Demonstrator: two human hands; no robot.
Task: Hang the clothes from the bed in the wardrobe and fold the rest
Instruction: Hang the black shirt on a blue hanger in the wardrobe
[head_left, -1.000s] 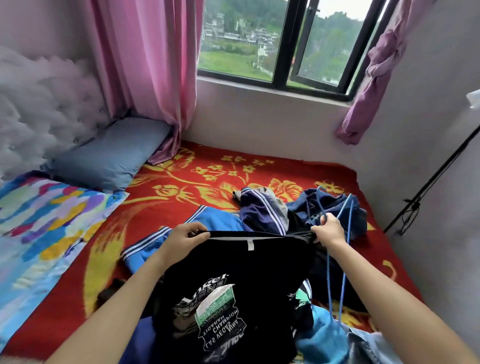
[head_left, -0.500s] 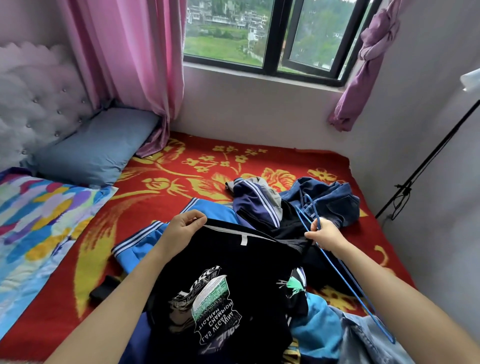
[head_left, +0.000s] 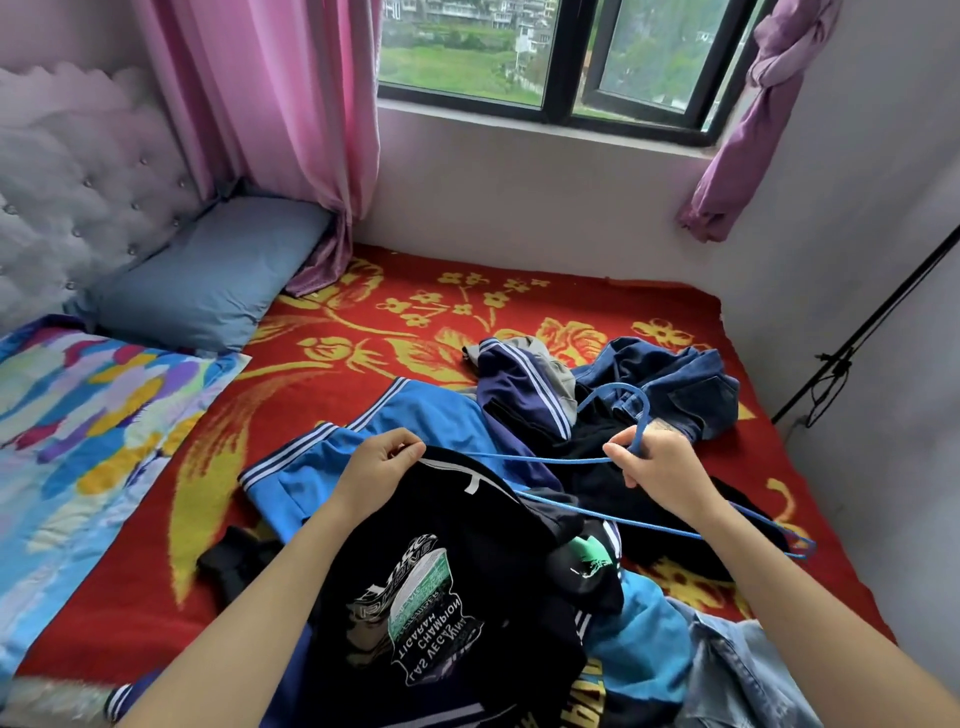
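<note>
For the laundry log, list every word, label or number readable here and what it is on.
"CHAMPION": on the printed badge of the black T-shirt, tilted.
"TIGARAH": same badge, the line above.
"LAS VE...": same badge, lowest line; the rest is unclear.
Stylised lettering at the badge's top: too distorted to read.
White neck tag: no text legible.
Yellow letters on a dark garment at the bottom edge: cut off, unreadable.

Pink curtain (head_left: 291, 130) beside dark-framed window (head_left: 467, 57)

Left hand (head_left: 382, 467) pinching matt black cloth T-shirt (head_left: 467, 561), right hand (head_left: 657, 467) gripping smooth blue hanger (head_left: 623, 518), fuzzy blanket (head_left: 415, 332) lying beneath both grips.
</note>
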